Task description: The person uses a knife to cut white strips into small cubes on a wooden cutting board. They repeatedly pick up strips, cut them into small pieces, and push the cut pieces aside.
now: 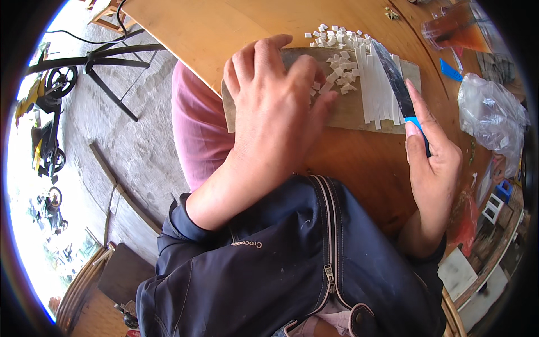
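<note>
My left hand [269, 104] is over the left part of a worn, tan cutting board [331, 115], fingers curved and apart, with some blur at the thumb and fingertips. Beside those fingertips lie small white square pieces [345, 73], and another pile [334, 36] sits just beyond the board. Long white strips [373, 90] lie side by side at the board's right. My right hand [435, 163] grips a knife [393, 73] with a blue handle, its dark blade angled up and left along the right side of the strips.
The wooden table [224, 25] carries a brown-stained container [449, 31] and a clear plastic bag [488, 121] at the right. To the left are a black metal stand [118, 63], grey floor [129, 157] and motorbikes [56, 84]. Pink fabric [196, 123] shows below the table edge.
</note>
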The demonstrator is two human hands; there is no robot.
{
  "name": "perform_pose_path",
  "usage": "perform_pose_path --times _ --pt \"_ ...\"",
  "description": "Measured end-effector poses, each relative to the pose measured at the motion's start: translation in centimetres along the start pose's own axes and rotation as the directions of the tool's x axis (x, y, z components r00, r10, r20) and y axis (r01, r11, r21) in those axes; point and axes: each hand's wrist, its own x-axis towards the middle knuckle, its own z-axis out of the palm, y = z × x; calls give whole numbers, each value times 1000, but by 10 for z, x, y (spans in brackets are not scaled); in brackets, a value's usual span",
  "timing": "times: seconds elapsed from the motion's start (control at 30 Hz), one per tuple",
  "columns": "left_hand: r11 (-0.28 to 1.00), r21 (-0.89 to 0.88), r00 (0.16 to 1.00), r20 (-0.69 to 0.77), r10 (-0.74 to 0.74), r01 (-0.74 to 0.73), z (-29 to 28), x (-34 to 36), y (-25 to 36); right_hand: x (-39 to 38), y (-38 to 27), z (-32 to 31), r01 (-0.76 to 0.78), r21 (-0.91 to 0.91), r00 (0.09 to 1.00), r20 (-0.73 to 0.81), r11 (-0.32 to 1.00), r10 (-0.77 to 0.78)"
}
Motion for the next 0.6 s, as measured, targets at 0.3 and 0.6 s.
perform_pose_path --times 0.3,0.6 --pt "997 -23 997 -29 69 -70 -3 6 -10 1 -9 -2 -96 -79 985 136 992 107" --pt "956 295 973 224 -58 -11 -19 -46 0 1 7 17 11 -99 999 44 995 -7"
